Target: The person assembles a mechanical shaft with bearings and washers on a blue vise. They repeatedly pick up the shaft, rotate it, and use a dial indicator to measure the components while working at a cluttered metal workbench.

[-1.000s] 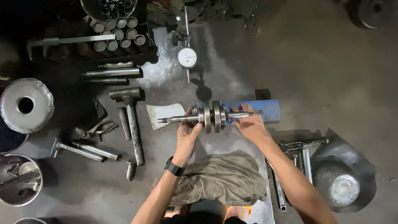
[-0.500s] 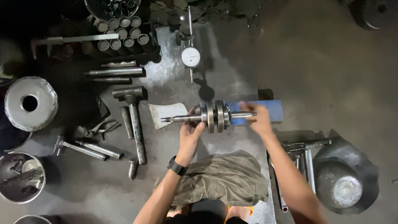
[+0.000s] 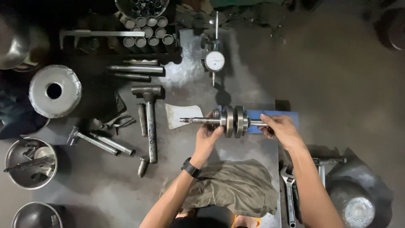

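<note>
Lying level above the bench [image 3: 253,84], the crankshaft [image 3: 230,121] runs left to right across the view, its long axis square to the person's forearms. The two round webs sit side by side at mid-length; a thin stub points left and a shorter one points right. The left hand [image 3: 207,136] comes up from below and grasps the shaft just left of the webs, fingers curled round it. The right hand [image 3: 282,128] grips the right stub, fingers closed over its end, above the blue block [image 3: 274,115]. Each hand thus takes one end, with the webs between them; neither is released. Whether the right stub rests on the blue block or hangs clear of it cannot be told. A pale wedge-shaped piece [image 3: 180,115] lies just beyond the left stub's tip. A dial gauge [image 3: 214,61] stands farther up the bench, in line with the webs. A hammer [image 3: 149,122] lies well to the left, handle toward the person. An olive cloth [image 3: 230,185] lies beneath the forearms.
</note>
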